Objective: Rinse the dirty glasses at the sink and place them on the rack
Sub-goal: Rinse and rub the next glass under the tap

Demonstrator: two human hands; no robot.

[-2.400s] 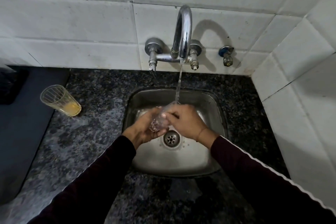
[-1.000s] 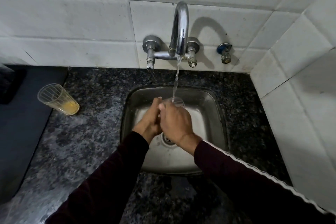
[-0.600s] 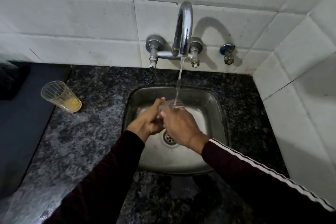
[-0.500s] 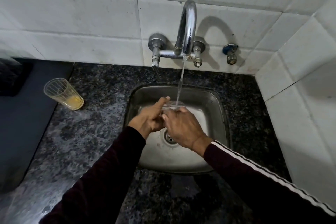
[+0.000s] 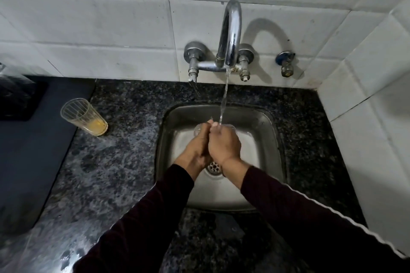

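Both hands met over the sink (image 5: pixel 168 131) in the head view, each grip closed around one clear glass (image 5: pixel 230 127). The left hand (image 5: pixel 195 150) wrapped the glass from the left side, fingers curled tight against it. The right hand (image 5: pixel 224 145) covered it from the right and from above, fingers folded over its near side, so only slivers of the rim showed past the knuckles. How far the fingers reached around the far side could not be told. The glass sat above the sink basin, just behind the drain (image 5: pixel 214 167), under the stream of water (image 5: pixel 224 99) that fell from the faucet (image 5: pixel 230 35) and struck at the right hand's fingertips.

A second glass (image 5: pixel 83 116), ribbed and with a yellow residue at its bottom, stood upright on the dark speckled table (image 5: pixel 115 162), well to the left of the sink and at the edge of a dark mat (image 5: pixel 28 162). A small blue-capped valve (image 5: pixel 285 64) sat on the white tiled wall (image 5: pixel 99 29), behind the sink and right of the faucet. Dark sleeves covered both forearms.
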